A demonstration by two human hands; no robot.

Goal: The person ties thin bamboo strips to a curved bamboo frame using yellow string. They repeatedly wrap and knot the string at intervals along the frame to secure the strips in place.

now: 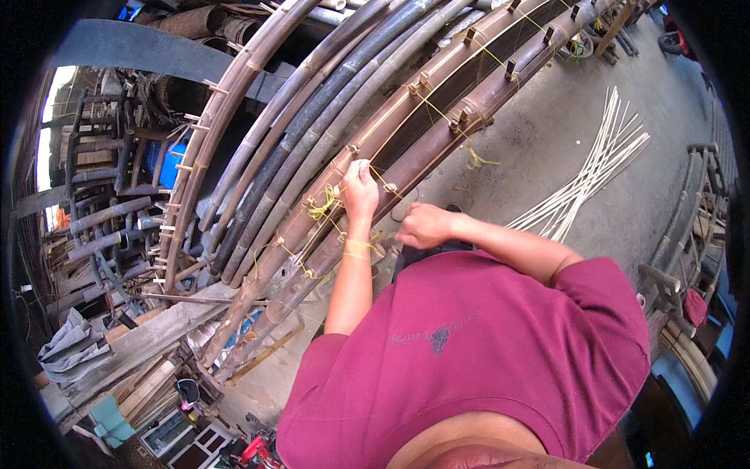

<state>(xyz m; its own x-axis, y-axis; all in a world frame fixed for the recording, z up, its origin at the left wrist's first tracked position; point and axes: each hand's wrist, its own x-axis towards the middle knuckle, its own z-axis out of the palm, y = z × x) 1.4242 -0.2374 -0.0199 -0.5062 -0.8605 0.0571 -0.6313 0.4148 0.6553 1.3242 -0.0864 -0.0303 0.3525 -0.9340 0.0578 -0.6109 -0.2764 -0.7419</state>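
Two long brown bamboo poles run side by side, with short wooden pegs standing along them. Yellow string zigzags across the gap from peg to peg. Over the farther pole, beside a peg, my left hand is closed, its fingertips pinched at the string. My right hand is curled into a fist just on the near side of the poles; whatever it may hold is hidden. A tangle of yellow string hangs by my left wrist, and a loose string end dangles farther along the nearer pole.
More bamboo poles lie beyond, one pegged along its length. A bundle of pale thin sticks lies on the concrete floor to the right. Bamboo frames stand at the right edge; a grey cloth rests at the left.
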